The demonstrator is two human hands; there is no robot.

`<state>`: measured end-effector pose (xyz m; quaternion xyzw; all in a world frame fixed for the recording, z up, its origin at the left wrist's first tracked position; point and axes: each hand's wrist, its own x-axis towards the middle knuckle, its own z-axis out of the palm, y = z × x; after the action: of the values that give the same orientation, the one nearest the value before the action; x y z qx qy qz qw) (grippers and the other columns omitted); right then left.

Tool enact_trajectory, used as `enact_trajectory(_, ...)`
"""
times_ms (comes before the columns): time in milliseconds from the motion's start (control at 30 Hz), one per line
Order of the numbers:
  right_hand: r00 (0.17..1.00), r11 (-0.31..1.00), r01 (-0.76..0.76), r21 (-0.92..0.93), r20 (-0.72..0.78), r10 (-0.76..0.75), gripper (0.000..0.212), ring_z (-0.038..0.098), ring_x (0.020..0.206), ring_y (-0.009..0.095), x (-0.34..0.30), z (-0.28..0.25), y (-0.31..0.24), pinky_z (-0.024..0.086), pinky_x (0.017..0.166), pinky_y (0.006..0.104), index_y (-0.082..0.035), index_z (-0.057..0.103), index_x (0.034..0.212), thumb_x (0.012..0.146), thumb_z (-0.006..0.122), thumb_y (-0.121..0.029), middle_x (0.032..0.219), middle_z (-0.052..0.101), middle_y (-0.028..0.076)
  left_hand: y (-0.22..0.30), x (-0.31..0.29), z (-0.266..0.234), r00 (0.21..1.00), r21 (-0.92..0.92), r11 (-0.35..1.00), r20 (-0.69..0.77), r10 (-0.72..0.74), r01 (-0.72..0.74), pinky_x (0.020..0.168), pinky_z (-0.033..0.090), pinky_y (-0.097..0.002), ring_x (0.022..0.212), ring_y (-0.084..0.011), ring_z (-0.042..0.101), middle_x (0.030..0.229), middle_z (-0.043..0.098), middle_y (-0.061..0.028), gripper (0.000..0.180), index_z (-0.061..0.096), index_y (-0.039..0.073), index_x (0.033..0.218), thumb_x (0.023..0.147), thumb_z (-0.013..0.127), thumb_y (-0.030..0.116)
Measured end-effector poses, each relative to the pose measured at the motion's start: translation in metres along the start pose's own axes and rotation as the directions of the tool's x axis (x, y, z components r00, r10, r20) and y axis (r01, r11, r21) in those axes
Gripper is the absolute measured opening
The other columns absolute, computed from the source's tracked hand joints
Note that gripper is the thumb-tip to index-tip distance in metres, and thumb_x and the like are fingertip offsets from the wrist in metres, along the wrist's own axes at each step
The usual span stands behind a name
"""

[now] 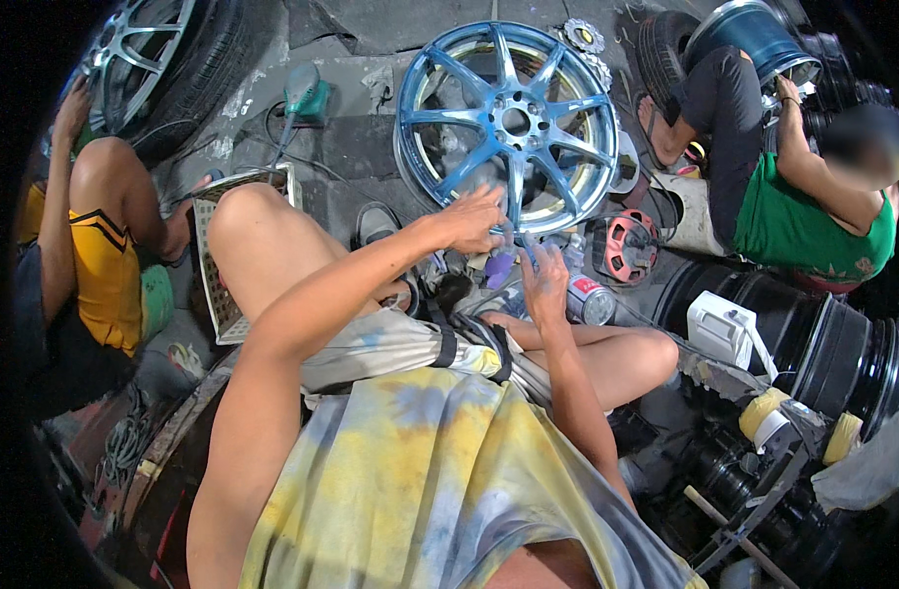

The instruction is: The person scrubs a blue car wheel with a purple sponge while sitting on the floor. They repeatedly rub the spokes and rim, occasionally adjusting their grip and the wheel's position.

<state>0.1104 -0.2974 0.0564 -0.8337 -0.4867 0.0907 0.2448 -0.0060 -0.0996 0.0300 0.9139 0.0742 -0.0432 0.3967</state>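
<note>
A blue multi-spoke car wheel rim (pixel 447 116) lies face up on the dark ground in front of me, its near edge by my hands. My left hand (pixel 472 220) reaches to the rim's lower left edge, with fingers partly stretched and apart and nothing visible in them. Just right of it, my right hand (pixel 544 285) is raised below the rim's near edge, its dusty bluish fingers spread. Whether either hand touches the rim is hard to tell. Between my hands and lap lies a small purple piece (pixel 498 270) of unclear kind.
A clear bottle (pixel 589 300) and a red ring-shaped part (pixel 630 245) sit right of my hands. A green power tool (pixel 307 100) with a cord lies back left, a crate (pixel 206 265) beside my left knee. Co-workers with wheels (pixel 754 39) sit at both sides. Black rims (pixel 803 334) stand right.
</note>
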Motion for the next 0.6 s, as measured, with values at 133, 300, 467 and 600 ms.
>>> enact_trajectory(133, 1.0, 0.999, 0.028, 0.024, -0.005, -0.028, 0.031, 0.062, 0.079, 0.04, 0.005, -0.003, -0.009, 0.05, 0.07, 0.0463, -0.001, 0.072, 0.122, 0.092, 0.072, -0.006, 0.09, 0.061, 0.023, -0.018, 0.008, -0.029, 0.981, -0.025, 0.999, -0.191, -0.04, 0.036, 0.099, 0.05, -0.0527, 0.12, -0.0409, 0.053, 0.121, 0.057, -0.0221, 0.031, 0.075, 0.007, 0.101, 0.087, 0.071, 0.035)
enact_trajectory(300, 0.995, 0.979, 0.064, 0.195, 0.062, -0.078, 0.027, 0.062, 0.077, 0.04, 0.014, -0.002, -0.025, 0.05, 0.069, 0.0462, -0.001, 0.072, 0.12, 0.093, 0.069, -0.005, 0.087, 0.062, 0.021, -0.078, 0.019, -0.088, 0.58, 0.071, 0.893, -0.782, -0.227, 0.444, 0.096, 0.049, -0.0497, 0.109, -0.0392, 0.056, 0.114, 0.06, -0.0219, 0.036, 0.07, -0.001, 0.114, 0.093, 0.07, 0.028)
enact_trajectory(467, 0.984, 0.993, 0.109, 0.032, 0.135, -0.113, 0.026, 0.063, 0.079, 0.04, 0.024, 0.007, -0.028, 0.05, 0.07, 0.0471, 0.001, 0.072, 0.117, 0.093, 0.067, -0.002, 0.087, 0.062, 0.022, -0.114, 0.016, -0.084, 0.212, -0.263, 0.575, -0.748, -0.628, 0.775, 0.101, 0.047, -0.0515, 0.122, -0.0416, 0.055, 0.123, 0.059, -0.0249, 0.052, 0.062, -0.006, 0.124, 0.099, 0.061, 0.039)
enact_trajectory(600, 0.986, 0.992, 0.126, 0.027, 0.107, -0.129, 0.024, 0.063, 0.082, 0.041, 0.031, 0.014, -0.03, 0.05, 0.073, 0.0485, 0.003, 0.071, 0.115, 0.093, 0.063, -0.001, 0.089, 0.062, 0.022, -0.125, 0.019, -0.064, 0.158, -0.586, 0.513, -0.549, -0.821, 0.627, 0.104, 0.047, -0.0548, 0.121, -0.0471, 0.059, 0.131, 0.06, -0.0312, 0.069, 0.062, -0.01, 0.125, 0.105, 0.042, 0.053)
